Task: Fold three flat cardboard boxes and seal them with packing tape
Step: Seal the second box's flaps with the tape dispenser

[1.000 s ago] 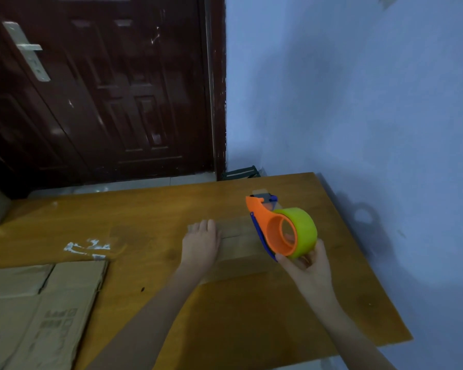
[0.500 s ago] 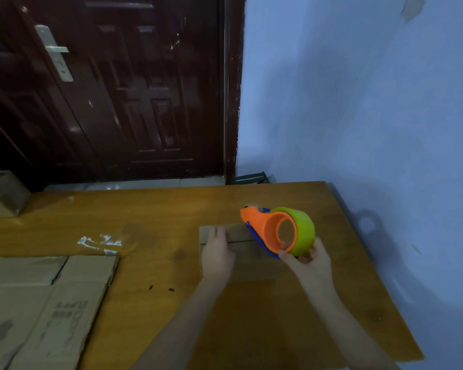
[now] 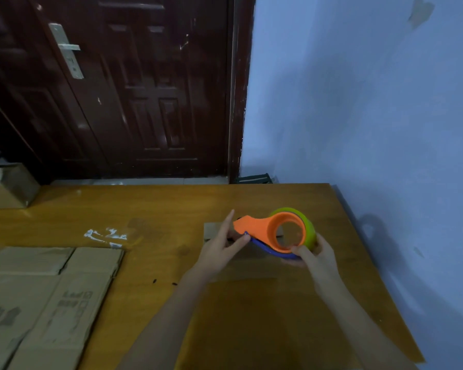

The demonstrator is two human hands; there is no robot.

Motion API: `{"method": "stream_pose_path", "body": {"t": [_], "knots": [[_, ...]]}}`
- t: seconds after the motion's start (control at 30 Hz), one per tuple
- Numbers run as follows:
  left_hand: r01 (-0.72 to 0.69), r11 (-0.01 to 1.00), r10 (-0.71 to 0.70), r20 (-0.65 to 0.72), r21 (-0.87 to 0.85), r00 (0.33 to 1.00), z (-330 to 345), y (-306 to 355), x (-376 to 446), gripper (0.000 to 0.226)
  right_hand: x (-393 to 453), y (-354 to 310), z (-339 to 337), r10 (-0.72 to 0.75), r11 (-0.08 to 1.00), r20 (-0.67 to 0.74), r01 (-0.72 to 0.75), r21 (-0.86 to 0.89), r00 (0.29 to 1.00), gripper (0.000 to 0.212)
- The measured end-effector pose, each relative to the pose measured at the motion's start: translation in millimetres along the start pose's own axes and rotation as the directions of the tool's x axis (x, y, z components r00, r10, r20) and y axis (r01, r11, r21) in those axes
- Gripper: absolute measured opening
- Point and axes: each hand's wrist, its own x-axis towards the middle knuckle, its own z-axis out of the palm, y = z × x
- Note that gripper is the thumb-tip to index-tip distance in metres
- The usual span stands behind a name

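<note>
A small folded cardboard box stands on the wooden table, partly hidden by my hands. Just above it I hold an orange tape dispenser with a green tape roll, its nose pointing left. My right hand grips the dispenser from below at the roll end. My left hand is at the nose with its fingers straight; the thumb touches the blue lower edge. I cannot see a loose tape end.
Flat cardboard boxes lie at the table's front left. Another brown box sits at the far left edge. White scraps stick to the tabletop. A blue wall runs along the right, and a dark door stands behind the table.
My left hand has lifted off the box top and gone to the dispenser's nose. The dispenser has come lower over the box, with its nose now stretched out to the left.
</note>
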Motion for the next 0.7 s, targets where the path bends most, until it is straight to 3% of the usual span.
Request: {"method": "stream_pose_path", "body": {"t": [0.13, 0.33, 0.47, 0.53, 0.6, 0.7], "knots": [[-0.051, 0.997, 0.054, 0.057, -0.06, 0.997, -9, -3, 3, 0.097, 7, 2, -4, 0.017, 1.0, 0.037, -0.018, 0.011, 0.999, 0.02], [-0.11, 0.979, 0.122, 0.065, -0.175, 0.99, -14, -4, 5, 0.067, 17, 0, -4, 0.002, 0.997, 0.117, -0.012, 0.082, 0.993, 0.017], [-0.086, 0.975, 0.095, 0.036, -0.207, 0.995, -16, -5, 9, 0.05, 21, -6, -1, 0.014, 0.998, 0.131, -0.022, 0.063, 0.991, 0.017], [-0.069, 0.978, 0.073, 0.015, -0.198, 0.997, -16, -6, 10, 0.046, 20, -9, 2, 0.02, 0.997, 0.131, -0.029, 0.068, 0.991, 0.033], [-0.051, 0.979, 0.05, -0.009, -0.196, 0.999, -15, -7, 10, 0.044, 19, -10, 6, 0.028, 0.992, 0.135, -0.044, 0.115, 0.99, 0.041], [-0.028, 0.97, 0.02, -0.037, -0.242, 0.999, -14, -7, 11, 0.042, 18, -8, 11, 0.017, 0.967, 0.17, -0.06, 0.247, 0.985, 0.035]]}}
